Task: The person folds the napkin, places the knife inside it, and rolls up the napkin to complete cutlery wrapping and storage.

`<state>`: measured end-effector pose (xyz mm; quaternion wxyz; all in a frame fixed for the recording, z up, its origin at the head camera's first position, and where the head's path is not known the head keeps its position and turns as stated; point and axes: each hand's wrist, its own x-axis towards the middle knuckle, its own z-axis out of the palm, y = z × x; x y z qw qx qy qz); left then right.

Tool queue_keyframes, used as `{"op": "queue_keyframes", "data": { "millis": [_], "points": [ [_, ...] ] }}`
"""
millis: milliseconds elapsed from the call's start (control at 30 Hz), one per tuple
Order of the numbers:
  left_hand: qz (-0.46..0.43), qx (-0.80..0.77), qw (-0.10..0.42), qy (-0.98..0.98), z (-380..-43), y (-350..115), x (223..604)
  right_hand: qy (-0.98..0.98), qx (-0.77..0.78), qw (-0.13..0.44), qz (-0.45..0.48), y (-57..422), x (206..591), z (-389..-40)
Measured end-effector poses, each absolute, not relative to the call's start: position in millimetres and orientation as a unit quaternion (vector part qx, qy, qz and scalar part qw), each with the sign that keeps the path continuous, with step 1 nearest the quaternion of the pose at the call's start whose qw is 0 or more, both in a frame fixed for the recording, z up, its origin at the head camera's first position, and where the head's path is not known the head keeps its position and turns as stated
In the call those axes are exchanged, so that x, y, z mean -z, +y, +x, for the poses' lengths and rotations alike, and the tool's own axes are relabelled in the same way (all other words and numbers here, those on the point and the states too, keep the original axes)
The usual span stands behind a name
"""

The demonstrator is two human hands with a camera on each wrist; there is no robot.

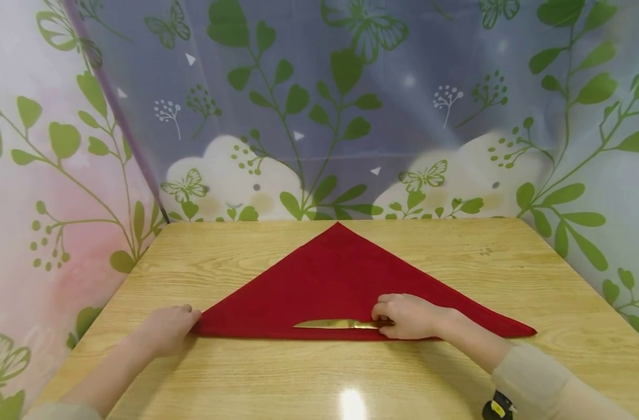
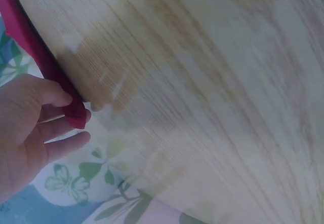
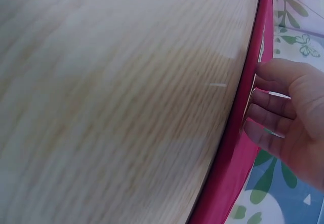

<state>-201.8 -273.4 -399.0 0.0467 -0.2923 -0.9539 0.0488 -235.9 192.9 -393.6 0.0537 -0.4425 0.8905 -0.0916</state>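
A red cloth napkin lies as a triangle on the wooden table, its peak pointing to the far edge. Its left corner is pinched by my left hand, and the left wrist view shows that corner between thumb and fingers of the hand. On the napkin, near its front edge, lies a gold-bladed knife, tip to the left. My right hand holds its dark handle, mostly hidden under the fingers. In the right wrist view, the hand sits along the napkin's edge.
The wooden table extends around the napkin on all sides. A printed curtain with leaves and butterflies hangs behind and beside the table. A black-and-yellow item shows by the right sleeve.
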Motion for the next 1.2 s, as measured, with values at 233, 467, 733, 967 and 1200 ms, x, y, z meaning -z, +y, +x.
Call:
{"op": "queue_keyframes", "data": {
  "millis": [233,467,733,967,1200],
  "points": [
    [-0.305,0.032,0.056,-0.950,-208.3,-291.2,397.8,0.898,0.095,0.038,-0.428,206.2,391.8,-234.4],
    [-0.357,0.018,0.147,-0.922,-211.1,-304.5,401.7,0.903,0.083,0.023,-0.421,213.8,391.1,-235.1],
    [-0.417,-0.127,0.175,-0.883,-206.5,-305.8,404.3,0.903,0.078,0.020,-0.421,215.1,390.9,-236.5],
    [-0.374,-0.044,0.174,-0.910,-204.3,-312.4,404.3,0.903,0.076,0.015,-0.422,216.1,390.3,-238.2],
    [-0.410,0.023,0.235,-0.881,-203.6,-319.9,400.1,0.906,0.070,0.015,-0.416,219.0,390.9,-241.4]
  ]
}}
